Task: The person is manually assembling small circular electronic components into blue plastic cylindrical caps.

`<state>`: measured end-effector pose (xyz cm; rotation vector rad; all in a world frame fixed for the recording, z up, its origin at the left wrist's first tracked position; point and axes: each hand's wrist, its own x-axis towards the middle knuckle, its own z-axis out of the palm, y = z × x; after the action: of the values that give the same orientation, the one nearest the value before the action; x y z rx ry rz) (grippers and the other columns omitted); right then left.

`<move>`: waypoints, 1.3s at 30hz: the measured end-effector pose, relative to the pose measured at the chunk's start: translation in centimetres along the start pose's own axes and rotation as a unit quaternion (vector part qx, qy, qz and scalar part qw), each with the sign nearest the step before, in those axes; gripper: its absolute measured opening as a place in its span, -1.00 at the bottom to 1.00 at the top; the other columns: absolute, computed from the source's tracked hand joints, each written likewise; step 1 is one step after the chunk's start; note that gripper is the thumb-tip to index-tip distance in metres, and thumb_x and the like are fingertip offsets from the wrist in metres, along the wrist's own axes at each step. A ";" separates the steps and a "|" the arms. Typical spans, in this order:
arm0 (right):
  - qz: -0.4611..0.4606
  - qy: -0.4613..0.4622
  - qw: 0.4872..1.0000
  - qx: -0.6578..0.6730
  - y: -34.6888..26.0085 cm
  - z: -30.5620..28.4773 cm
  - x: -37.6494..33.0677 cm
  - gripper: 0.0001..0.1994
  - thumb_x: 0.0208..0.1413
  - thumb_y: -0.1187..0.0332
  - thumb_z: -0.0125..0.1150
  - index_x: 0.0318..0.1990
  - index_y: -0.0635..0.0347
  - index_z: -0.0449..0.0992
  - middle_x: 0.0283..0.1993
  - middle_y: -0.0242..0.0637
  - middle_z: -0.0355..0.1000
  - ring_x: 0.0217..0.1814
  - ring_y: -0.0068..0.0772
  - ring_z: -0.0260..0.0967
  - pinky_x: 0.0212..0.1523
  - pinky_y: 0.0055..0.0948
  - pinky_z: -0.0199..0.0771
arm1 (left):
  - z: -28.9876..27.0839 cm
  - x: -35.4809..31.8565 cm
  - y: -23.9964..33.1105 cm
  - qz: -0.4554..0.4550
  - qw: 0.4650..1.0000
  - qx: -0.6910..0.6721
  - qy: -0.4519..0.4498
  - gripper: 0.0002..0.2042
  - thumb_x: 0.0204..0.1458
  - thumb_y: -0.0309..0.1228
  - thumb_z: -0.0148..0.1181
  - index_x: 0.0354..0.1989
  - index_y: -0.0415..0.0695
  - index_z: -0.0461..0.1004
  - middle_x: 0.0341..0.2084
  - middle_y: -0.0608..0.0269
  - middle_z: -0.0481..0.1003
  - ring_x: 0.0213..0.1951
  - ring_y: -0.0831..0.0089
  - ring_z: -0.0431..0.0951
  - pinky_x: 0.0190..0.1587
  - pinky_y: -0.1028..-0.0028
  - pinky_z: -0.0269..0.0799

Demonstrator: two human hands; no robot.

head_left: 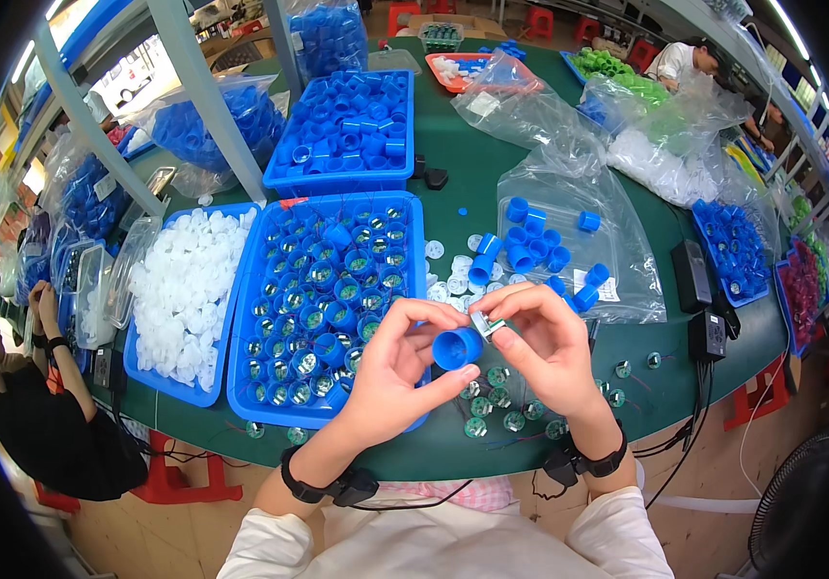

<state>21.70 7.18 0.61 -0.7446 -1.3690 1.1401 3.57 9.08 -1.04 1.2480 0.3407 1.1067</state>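
Note:
My left hand (400, 362) grips a blue plastic cup (456, 348), its open mouth turned toward me. Close beside it, my right hand (545, 347) pinches a small circuit board (488, 325) with a whitish part on it, near the cup's rim. Below my hands, several round green circuit boards (498, 397) with thin wires lie on the table. Just beyond my fingers are white plastic discs (457, 274) and loose blue cups (533, 239), some of them on a clear plastic bag (627, 280).
Left of my hands stands a blue tray (418, 222) of cups with boards inside. Beside it is a tray of white parts (183, 289); behind it, a tray of blue cups (347, 121). Black power boxes (707, 335) with cables sit at the right edge. Co-workers sit left and far right.

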 end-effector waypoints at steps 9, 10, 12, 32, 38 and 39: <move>-0.245 0.098 0.897 -0.356 -1.0 -0.2 -0.5 -0.74 -0.34 0.50 0.42 -0.37 0.07 0.60 -0.19 -0.36 0.48 -0.06 -0.25 0.27 -0.02 -0.30 0.23 | -0.1 0.0 0.7 0.064 0.983 0.169 0.013 -0.56 -0.20 -0.72 0.29 -0.05 -0.23 0.44 -0.09 0.22 0.29 0.00 0.44 0.37 0.03 0.47 0.37; -0.245 0.099 0.896 -0.356 -1.2 -0.3 -0.6 -0.74 -0.34 0.50 0.42 -0.37 0.07 0.60 -0.19 -0.36 0.48 -0.06 -0.25 0.27 -0.02 -0.30 0.23 | -0.2 0.0 0.4 0.065 0.984 0.165 0.004 -0.55 -0.19 -0.73 0.28 -0.04 -0.22 0.43 -0.07 0.21 0.30 0.00 0.43 0.38 0.02 0.46 0.39; -0.289 0.104 0.859 -0.409 -1.8 -0.3 -0.9 -0.72 -0.35 0.47 0.45 -0.36 -0.02 0.60 -0.24 -0.48 0.49 -0.05 -0.28 0.26 0.04 -0.23 0.17 | 0.0 0.0 0.3 0.066 0.985 0.162 -0.004 -0.54 -0.19 -0.73 0.28 -0.03 -0.21 0.42 -0.05 0.19 0.30 0.00 0.41 0.38 0.01 0.46 0.40; -0.255 0.040 0.908 -0.331 -1.4 1.6 -0.9 -0.73 -0.31 0.62 0.38 -0.33 0.25 0.58 -0.31 -0.28 0.49 -0.32 -0.31 0.40 -0.33 -0.46 0.41 | -0.5 0.1 -0.3 0.222 0.928 0.293 0.056 -0.57 -0.35 -0.53 0.46 -0.20 -0.17 0.49 -0.23 0.16 0.44 -0.16 0.35 0.47 -0.20 0.45 0.44; -0.162 -0.001 0.961 -0.225 -0.6 1.2 -0.8 -0.81 -0.16 0.64 0.30 -0.30 0.33 0.57 -0.31 -0.20 0.50 -0.26 -0.29 0.43 -0.26 -0.45 0.43 | -0.1 -0.1 0.6 0.234 0.902 0.352 0.091 -0.57 -0.37 -0.45 0.48 -0.21 -0.15 0.53 -0.28 0.21 0.46 -0.23 0.36 0.47 -0.24 0.48 0.41; -0.107 -0.001 0.983 -0.148 -0.3 1.3 -0.8 -0.83 -0.12 0.64 0.27 -0.29 0.35 0.57 -0.28 -0.17 0.50 -0.24 -0.33 0.44 -0.23 -0.45 0.44 | 0.0 -0.1 0.8 0.232 0.902 0.352 0.093 -0.57 -0.37 -0.45 0.48 -0.21 -0.15 0.53 -0.28 0.21 0.46 -0.23 0.36 0.47 -0.24 0.48 0.41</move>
<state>20.58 6.02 0.76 -0.7837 -1.5982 0.7786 3.18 8.94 -0.40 1.9337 0.6492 1.5923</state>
